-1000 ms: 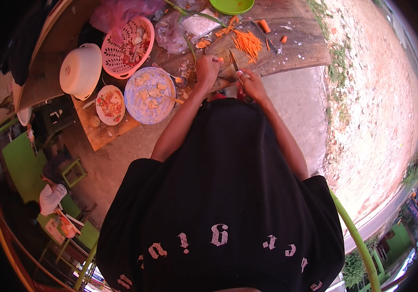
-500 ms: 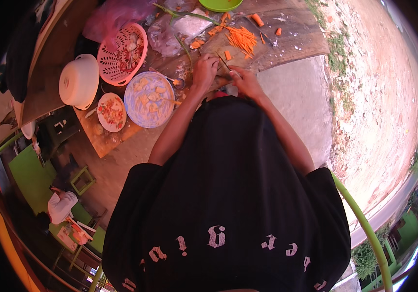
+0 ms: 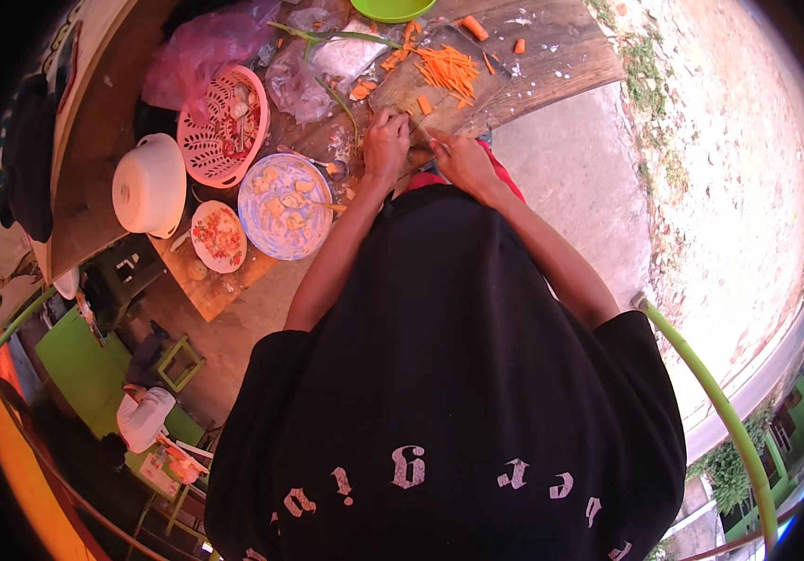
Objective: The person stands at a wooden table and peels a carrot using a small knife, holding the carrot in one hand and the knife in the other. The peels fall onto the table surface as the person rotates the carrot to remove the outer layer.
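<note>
My right hand [image 3: 464, 163] is closed round a knife, and its thin dark blade [image 3: 422, 131] points toward my left hand. Fingers curled, my left hand [image 3: 386, 146] is at the near edge of the board; what lies inside its grip is too small to make out. Just beyond the hands a short carrot piece [image 3: 424, 105] rests on the cutting board [image 3: 488, 92]. Behind that piece is a heap of thin carrot strips [image 3: 449, 71]. Long green stalks [image 3: 334, 91] lie to the left of the board, one reaching down near my left hand.
Left of my hands stand a bowl of pale pieces in batter [image 3: 285, 208], a plate of chopped red bits [image 3: 218, 237], a pink colander [image 3: 217, 157] and an upturned white bowl [image 3: 149, 185]. Plastic bags [image 3: 297, 82] and a green bowl [image 3: 392, 7] sit farther back. Another person [image 3: 146, 416] sits lower left.
The whole view has shifted slightly. My right hand and the knife have come a little nearer my body, and more red cloth shows beside it. The carrot strips look unchanged.
</note>
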### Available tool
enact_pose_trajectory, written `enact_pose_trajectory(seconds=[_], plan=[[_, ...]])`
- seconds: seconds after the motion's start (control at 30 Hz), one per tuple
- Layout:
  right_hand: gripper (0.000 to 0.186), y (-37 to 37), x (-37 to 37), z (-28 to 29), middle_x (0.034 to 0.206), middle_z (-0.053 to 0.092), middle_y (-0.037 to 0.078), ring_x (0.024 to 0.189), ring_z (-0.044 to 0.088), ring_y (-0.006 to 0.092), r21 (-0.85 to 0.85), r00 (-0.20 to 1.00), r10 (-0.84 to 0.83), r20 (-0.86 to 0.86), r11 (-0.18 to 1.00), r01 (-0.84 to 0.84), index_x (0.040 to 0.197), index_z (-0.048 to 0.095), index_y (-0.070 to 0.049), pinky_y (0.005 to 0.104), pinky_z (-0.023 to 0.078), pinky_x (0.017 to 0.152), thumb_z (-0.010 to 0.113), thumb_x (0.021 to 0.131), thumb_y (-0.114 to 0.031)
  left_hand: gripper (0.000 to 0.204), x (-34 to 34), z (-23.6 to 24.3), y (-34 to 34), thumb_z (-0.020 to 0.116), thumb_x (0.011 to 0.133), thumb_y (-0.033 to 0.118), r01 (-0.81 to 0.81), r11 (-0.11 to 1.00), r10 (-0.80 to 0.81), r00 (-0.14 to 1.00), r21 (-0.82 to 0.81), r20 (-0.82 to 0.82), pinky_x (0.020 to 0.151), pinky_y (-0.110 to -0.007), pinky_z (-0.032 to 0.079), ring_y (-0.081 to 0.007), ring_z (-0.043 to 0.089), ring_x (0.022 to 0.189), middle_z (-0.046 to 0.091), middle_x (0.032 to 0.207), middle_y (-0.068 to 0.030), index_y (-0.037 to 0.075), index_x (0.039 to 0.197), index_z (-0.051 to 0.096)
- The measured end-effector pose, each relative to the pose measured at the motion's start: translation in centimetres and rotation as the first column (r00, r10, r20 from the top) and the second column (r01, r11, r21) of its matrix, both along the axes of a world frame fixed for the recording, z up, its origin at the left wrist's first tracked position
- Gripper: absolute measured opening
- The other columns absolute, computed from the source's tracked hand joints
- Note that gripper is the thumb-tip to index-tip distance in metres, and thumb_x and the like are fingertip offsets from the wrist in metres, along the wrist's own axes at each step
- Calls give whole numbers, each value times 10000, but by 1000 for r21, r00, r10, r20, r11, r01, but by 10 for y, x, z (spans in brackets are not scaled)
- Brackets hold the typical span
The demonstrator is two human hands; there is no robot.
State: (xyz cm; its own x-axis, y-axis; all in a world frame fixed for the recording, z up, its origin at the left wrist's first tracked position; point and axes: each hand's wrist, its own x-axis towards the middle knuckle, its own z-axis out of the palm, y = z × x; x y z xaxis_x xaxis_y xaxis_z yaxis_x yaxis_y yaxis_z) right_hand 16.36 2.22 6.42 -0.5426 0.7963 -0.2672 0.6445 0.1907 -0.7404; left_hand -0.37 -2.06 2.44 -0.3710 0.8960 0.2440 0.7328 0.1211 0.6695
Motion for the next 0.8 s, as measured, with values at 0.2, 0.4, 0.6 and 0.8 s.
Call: enact_pose_trajectory(seconds=[0.2, 0.4, 0.6, 0.8], plan=[[233, 8, -8, -3, 828, 677, 277, 814, 674, 462, 59, 999, 28, -31, 998, -26, 1107, 689, -101, 542, 548, 737, 560, 954, -220, 124, 0, 0, 1, 681, 856, 30, 3, 1000, -3, 1000, 5, 11, 723, -408, 524, -333, 673, 818, 670, 922, -143, 0, 962, 737], [244, 6, -10, -2, 827, 679, 271, 810, 669, 470, 84, 999, 43, 5, 996, -43, 1123, 673, -85, 543, 545, 738, 556, 952, -214, 117, 1, -1, 0, 684, 851, 29, -28, 1000, 28, 999, 2, 23, 723, -408, 526, -334, 672, 820, 675, 931, -140, 3, 951, 737], [282, -2, -4, 7, 840, 677, 278, 818, 659, 485, 54, 999, 17, -27, 998, -15, 1168, 668, -86, 555, 533, 754, 543, 965, -238, 79, 3, 0, -1, 680, 817, 7, -54, 998, 52, 997, 33, 60, 731, -410, 530, -326, 660, 823, 656, 888, -128, 3, 885, 721], [316, 10, -11, -16, 833, 655, 311, 840, 657, 480, 52, 999, 41, -16, 998, -40, 1213, 678, -61, 518, 529, 734, 579, 966, -231, 91, 4, -1, 0, 675, 823, 19, -41, 998, 38, 997, 49, 63, 747, -414, 532, -319, 659, 835, 660, 891, -116, 6, 899, 722]])
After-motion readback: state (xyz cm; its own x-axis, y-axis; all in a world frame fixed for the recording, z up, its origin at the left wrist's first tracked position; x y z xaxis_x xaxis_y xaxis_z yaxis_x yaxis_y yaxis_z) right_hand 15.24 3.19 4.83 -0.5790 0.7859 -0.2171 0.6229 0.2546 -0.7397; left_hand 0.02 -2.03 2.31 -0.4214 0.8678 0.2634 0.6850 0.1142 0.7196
